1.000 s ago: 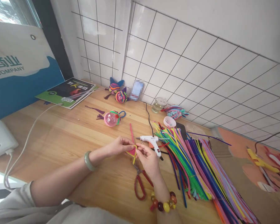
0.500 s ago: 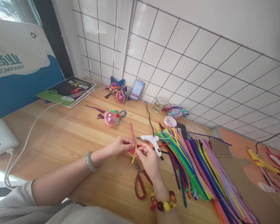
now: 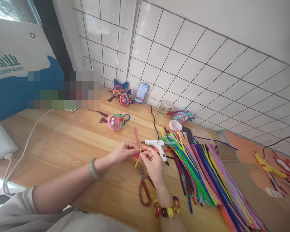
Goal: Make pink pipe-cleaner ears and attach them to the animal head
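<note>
Both hands meet over the wooden table, fingertips pinched round a yellow pipe cleaner (image 3: 136, 163). My left hand (image 3: 124, 151) grips it from the left, and my right hand (image 3: 152, 161) from the right. A pink pipe cleaner (image 3: 136, 135) sticks up behind the fingers, and pink material shows just below them; how they join is hidden. Right behind my right hand lies a white hot glue gun (image 3: 157, 146). Red-handled scissors (image 3: 144, 192) rest on the table beneath my hands, their blades partly covered.
Bundles of coloured pipe cleaners (image 3: 200, 174) cover the right side. Further back are a pink clear ball ornament (image 3: 116, 122), finished fish-like ornaments (image 3: 125, 98), a glass jar (image 3: 164, 108), a small white dish (image 3: 175, 125) and a blurred phone (image 3: 141, 92). A white power box (image 3: 1, 141) stands left.
My fingers have shifted very slightly on the yellow pipe cleaner, and its lower end has moved a little left. The view has turned slightly; the table things lie as before.
</note>
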The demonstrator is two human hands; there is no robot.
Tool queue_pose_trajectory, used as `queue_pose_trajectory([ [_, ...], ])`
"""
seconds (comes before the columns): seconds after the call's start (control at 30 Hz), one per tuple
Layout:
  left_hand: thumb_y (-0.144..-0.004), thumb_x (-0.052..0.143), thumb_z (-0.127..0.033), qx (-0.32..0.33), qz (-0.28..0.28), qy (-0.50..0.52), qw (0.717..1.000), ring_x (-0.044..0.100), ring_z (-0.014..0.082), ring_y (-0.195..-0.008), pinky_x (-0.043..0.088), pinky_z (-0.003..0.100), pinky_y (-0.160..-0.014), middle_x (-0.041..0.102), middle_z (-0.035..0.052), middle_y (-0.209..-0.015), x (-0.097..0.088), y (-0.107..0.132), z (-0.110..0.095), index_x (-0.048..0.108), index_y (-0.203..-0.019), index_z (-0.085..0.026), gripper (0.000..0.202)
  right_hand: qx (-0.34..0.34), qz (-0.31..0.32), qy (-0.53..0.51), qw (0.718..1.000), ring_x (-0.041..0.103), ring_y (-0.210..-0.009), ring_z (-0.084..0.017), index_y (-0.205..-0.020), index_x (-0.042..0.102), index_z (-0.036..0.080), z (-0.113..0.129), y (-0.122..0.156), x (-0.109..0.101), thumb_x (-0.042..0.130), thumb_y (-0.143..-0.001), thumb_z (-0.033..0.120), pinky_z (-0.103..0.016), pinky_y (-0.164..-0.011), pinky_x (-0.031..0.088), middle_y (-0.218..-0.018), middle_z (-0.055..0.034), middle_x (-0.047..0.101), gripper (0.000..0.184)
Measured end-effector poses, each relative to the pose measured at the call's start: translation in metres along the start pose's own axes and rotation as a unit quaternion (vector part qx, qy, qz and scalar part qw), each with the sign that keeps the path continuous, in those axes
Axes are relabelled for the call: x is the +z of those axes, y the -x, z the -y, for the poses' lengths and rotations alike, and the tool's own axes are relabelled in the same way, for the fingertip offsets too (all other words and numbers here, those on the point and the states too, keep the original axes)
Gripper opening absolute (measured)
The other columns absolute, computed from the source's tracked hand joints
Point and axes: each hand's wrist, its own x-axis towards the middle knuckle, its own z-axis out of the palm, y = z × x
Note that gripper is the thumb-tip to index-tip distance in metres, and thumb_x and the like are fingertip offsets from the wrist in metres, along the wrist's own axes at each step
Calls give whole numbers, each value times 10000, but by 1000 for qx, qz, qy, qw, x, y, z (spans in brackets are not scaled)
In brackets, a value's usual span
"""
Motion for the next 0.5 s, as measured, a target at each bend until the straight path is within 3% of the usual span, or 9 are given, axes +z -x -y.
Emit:
queue_pose_trajectory([
  [0.27,-657,627,-372,2,-82,49,995,528,114,-561,402,216,-583,634,13,-617,-5,-2,-3,661,-691,-115,262,6,4,23,1000,603,-505,-139,-852,616,135,4,1,0,597,-707,319,-272,-541,500,-611,-23,644,236],
  [0.5,-669,622,-371,-3,-96,87,992,496,95,-532,382,203,-542,598,-5,-577,-6,0,-4,648,-673,-123,249,-19,-12,60,998,610,-493,-145,-865,637,137,3,5,4,561,-737,341,-261,-515,501,-634,-37,658,253],
])
